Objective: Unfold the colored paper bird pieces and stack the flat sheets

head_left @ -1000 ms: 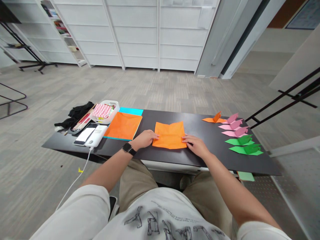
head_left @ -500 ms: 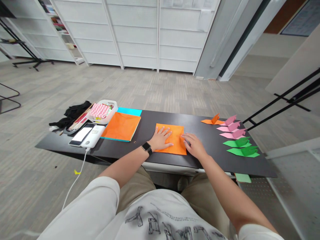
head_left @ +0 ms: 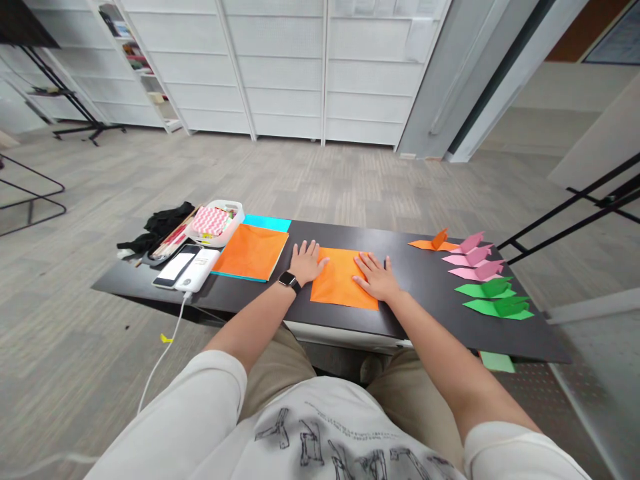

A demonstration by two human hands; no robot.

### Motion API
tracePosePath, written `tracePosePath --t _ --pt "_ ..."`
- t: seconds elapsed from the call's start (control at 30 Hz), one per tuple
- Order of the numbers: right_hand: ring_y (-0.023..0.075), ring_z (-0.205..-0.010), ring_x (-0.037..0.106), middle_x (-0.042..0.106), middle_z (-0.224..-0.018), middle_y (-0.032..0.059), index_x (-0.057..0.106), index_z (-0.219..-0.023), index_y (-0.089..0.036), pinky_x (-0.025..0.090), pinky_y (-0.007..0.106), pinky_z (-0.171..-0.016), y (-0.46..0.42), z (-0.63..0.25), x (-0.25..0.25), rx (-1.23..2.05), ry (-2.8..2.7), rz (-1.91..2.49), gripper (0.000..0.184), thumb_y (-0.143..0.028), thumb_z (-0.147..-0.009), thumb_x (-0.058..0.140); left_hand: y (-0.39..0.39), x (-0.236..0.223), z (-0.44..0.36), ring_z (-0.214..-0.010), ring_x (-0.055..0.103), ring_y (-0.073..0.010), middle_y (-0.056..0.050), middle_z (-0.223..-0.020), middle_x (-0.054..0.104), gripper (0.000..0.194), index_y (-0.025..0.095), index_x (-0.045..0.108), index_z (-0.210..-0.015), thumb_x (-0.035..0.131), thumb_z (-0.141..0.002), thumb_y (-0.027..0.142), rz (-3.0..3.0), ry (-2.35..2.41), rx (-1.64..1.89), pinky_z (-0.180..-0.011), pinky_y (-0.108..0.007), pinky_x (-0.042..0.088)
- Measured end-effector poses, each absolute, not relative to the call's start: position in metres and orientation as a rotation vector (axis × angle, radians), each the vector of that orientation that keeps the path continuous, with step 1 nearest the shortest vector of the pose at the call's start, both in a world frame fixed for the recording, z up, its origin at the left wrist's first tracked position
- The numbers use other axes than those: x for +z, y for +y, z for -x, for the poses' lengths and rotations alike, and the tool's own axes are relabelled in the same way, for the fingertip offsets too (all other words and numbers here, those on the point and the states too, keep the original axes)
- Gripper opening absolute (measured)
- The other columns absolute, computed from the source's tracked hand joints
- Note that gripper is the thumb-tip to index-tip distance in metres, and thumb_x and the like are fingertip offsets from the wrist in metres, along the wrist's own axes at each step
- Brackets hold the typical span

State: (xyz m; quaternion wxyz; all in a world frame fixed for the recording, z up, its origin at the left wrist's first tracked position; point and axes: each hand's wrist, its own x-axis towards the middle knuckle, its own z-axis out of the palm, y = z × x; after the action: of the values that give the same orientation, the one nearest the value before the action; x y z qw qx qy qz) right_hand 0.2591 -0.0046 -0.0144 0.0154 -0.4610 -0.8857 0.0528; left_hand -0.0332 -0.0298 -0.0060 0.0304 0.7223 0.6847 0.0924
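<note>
An orange paper sheet (head_left: 341, 283) lies flat on the black table (head_left: 425, 320) in front of me. My left hand (head_left: 306, 261) rests palm down at the sheet's upper left corner, fingers spread. My right hand (head_left: 375, 276) lies flat on the sheet's upper right part, fingers stretched out. Neither hand holds anything. A watch (head_left: 289, 281) sits on my left wrist.
A stack of orange paper (head_left: 251, 251) over a blue sheet lies to the left, beside a white tray (head_left: 216, 221), a phone (head_left: 176, 265) and a white power bank (head_left: 200, 269). Folded orange (head_left: 433, 242), pink (head_left: 473, 257) and green shapes (head_left: 493, 298) line the right side.
The sheet's raised top flaps went flat. Both hands moved from the side edges onto the sheet's upper part and spread out, pressing it down.
</note>
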Motion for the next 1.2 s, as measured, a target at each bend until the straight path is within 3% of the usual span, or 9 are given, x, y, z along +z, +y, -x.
tracePosePath --t 0.1,0.2,0.3,0.4,0.6,0.73,0.83,1.0,1.2 --pt "0.0347 -0.165 0.018 0.02 -0.178 0.0037 0.024 -0.171 -0.032 0.002 0.079 -0.126 -0.005 -0.257 -0.015 0.168 -2.754 1.43 0.073 -0.066 -0.107 0.028 -0.014 0.006 0.028 -0.158 0.034 -0.0371 -0.018 -0.168 0.043 0.065 0.011 0.044 -0.161 0.04 -0.108 0.048 -2.311 2.016 0.369 -0.131 -0.054 0.025" --pt "0.0347 -0.165 0.017 0.02 -0.179 0.0038 0.025 -0.171 -0.032 0.002 0.077 -0.127 -0.006 -0.258 -0.013 0.198 -2.726 1.412 0.072 -0.065 -0.106 0.03 0.002 0.017 0.007 -0.15 0.047 -0.0307 -0.016 -0.161 0.052 0.063 0.014 0.046 -0.16 0.053 -0.104 0.042 -2.419 1.774 0.305 -0.127 -0.043 0.035" --pt "0.0342 -0.166 0.016 0.021 -0.179 0.0052 0.026 -0.17 -0.03 0.004 0.074 -0.128 -0.007 -0.264 -0.013 0.227 -2.638 1.348 0.071 -0.062 -0.107 0.032 0.021 0.025 -0.013 -0.133 0.06 -0.0324 -0.017 -0.145 0.063 0.058 0.018 0.059 -0.148 0.065 -0.096 0.042 -2.383 1.752 0.216 -0.112 -0.043 0.049" --pt "0.0323 -0.165 0.019 0.029 -0.177 0.0091 0.03 -0.169 -0.027 0.008 0.07 -0.13 -0.008 -0.274 -0.016 0.221 -2.433 1.285 0.067 -0.053 -0.108 0.035 0.039 0.033 -0.023 -0.124 0.065 -0.0343 -0.017 -0.135 0.068 0.052 0.02 0.07 -0.134 0.076 -0.087 0.042 -2.34 1.749 0.159 -0.105 -0.045 0.052" --pt "0.0316 -0.15 0.045 0.053 -0.157 0.0164 0.041 -0.16 -0.024 0.029 0.066 -0.126 -0.004 -0.287 -0.024 0.199 -1.908 1.286 0.057 -0.044 -0.106 0.037 0.061 0.043 -0.016 -0.109 0.073 -0.0292 -0.01 -0.113 0.079 0.033 0.021 0.08 -0.106 0.081 -0.075 0.033 -2.209 1.646 0.096 -0.098 -0.037 0.053" --pt "0.0307 -0.137 0.055 0.06 -0.143 0.0184 0.046 -0.153 -0.021 0.044 0.058 -0.117 0.001 -0.291 -0.028 0.227 -1.686 1.268 0.053 -0.045 -0.107 0.035 0.06 0.054 0.01 -0.094 0.073 -0.023 -0.005 -0.098 0.08 0.021 0.02 0.08 -0.091 0.081 -0.072 0.03 -2.086 1.608 0.176 -0.086 -0.03 0.053" --pt "0.0308 -0.135 0.057 0.061 -0.14 0.0179 0.049 -0.15 -0.021 0.044 0.058 -0.117 0.003 -0.293 -0.03 0.284 -1.614 1.253 0.052 -0.046 -0.106 0.037 0.048 0.067 0.048 -0.087 0.072 -0.0205 -0.004 -0.092 0.079 0.023 0.018 0.078 -0.089 0.08 -0.075 0.037 -1.963 1.644 0.299 -0.08 -0.028 0.053" --pt "0.0303 -0.133 0.058 0.065 -0.138 0.0167 0.051 -0.148 -0.021 0.043 0.057 -0.117 0.004 -0.293 -0.033 0.352 -1.604 1.227 0.052 -0.047 -0.104 0.04 0.005 0.089 0.132 -0.088 0.07 -0.0189 -0.009 -0.105 0.077 0.038 0.016 0.068 -0.114 0.067 -0.09 0.045 -1.761 1.793 0.599 -0.078 -0.029 0.055" --pt "0.0308 -0.13 0.061 0.067 -0.135 0.0161 0.054 -0.145 -0.021 0.044 0.057 -0.116 0.006 -0.294 -0.032 0.4 -1.574 1.231 0.052 -0.049 -0.103 0.044 -0.057 0.14 0.211 -0.09 0.067 -0.0178 -0.006 -0.104 0.073 0.034 0.017 0.067 -0.115 0.065 -0.09 0.039 -1.557 2.192 1.508 -0.087 -0.031 0.055"
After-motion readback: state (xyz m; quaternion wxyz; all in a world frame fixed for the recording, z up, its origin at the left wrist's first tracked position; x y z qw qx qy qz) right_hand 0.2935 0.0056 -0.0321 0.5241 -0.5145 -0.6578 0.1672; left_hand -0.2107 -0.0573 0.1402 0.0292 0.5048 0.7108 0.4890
